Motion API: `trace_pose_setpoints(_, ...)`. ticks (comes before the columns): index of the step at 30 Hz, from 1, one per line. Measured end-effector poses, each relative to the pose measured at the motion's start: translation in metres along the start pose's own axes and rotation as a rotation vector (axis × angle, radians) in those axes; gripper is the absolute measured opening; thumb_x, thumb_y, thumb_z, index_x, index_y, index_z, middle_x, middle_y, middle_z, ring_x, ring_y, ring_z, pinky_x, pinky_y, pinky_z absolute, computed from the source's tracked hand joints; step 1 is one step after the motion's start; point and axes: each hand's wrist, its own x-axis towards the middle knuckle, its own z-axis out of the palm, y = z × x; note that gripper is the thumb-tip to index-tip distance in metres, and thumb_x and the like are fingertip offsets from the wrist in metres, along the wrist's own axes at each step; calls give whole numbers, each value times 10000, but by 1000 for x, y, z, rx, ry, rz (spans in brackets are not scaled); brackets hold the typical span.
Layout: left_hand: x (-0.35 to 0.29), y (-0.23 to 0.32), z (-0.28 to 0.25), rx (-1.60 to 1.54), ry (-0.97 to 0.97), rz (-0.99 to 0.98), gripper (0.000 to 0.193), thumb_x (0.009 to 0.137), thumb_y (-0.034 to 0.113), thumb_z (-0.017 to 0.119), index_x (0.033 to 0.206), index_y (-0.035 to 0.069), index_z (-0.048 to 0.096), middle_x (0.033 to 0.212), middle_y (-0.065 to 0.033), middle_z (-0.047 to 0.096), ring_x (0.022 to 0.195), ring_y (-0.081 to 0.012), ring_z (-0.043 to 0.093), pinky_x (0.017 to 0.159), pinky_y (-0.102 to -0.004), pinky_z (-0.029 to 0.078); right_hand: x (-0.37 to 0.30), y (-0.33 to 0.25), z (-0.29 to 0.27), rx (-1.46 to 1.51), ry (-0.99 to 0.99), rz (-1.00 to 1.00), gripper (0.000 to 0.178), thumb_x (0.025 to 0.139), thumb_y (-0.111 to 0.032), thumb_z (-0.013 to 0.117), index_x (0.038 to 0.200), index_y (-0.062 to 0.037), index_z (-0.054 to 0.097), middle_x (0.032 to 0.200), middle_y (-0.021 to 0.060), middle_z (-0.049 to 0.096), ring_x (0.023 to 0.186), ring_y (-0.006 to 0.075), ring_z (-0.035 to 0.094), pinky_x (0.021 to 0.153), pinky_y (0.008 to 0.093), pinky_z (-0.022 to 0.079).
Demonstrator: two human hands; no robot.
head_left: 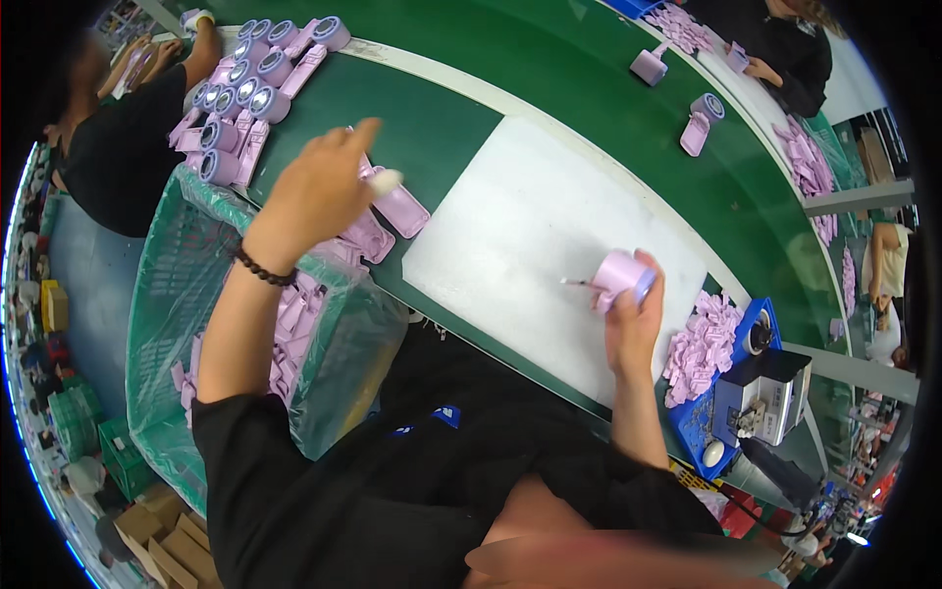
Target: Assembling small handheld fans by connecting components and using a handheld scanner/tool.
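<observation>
My right hand [636, 316] grips a pink cylindrical housing [620, 273] with a lilac rim, above the right part of a white work mat [530, 216]. A thin dark piece, perhaps a lead, sticks out of the housing's left side. My left hand [319, 187] hovers at the left with its fingers apart, one pointing up and right; a whitish cover sits on one digit. Just beside and below it, long pink shell pieces [402, 208] lie on the green bench. My left fingers partly hide them, and I see nothing held there.
Assembled pink units [267, 98] with round ends crowd the bench's far left. A green lined basket [162, 324] of pink parts stands by my left arm. At right are a heap of small pink pieces [702, 344], a blue tray [695, 432] and a boxy device [760, 398]. Co-workers flank the line.
</observation>
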Motion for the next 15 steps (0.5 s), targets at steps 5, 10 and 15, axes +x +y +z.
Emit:
trace_pose_setpoints(5, -16, -35, 36, -39, -93, -225, 500, 935, 240, 589, 1377, 38, 469, 1089, -207, 630, 879, -371, 646, 776, -451, 508, -20, -5, 14, -56, -72, 27, 643, 895, -137, 673, 1414, -53, 305, 1239, 190, 486, 1063, 268, 572, 917, 323, 470)
trace_pose_setpoints(10, -16, -24, 35, 23, -69, -289, 555, 881, 139, 619, 1400, 38, 450, 1108, -230, 614, 838, -378, 631, 754, -441, 508, -22, -1, 7, 41, -22, 65, 684, 859, -117, 719, 1408, -50, 315, 1250, 184, 486, 1077, 262, 569, 931, 327, 465)
trace_pose_setpoints(15, -17, 18, -18, -308, 349, 7, 568, 792, 6, 607, 1350, 13, 500, 1072, -191, 640, 840, -311, 647, 721, -366, 525, -27, 0, -6, 114, 54, 73, 708, 837, -129, 751, 1400, -50, 329, 1266, 173, 486, 1087, 261, 567, 942, 324, 458)
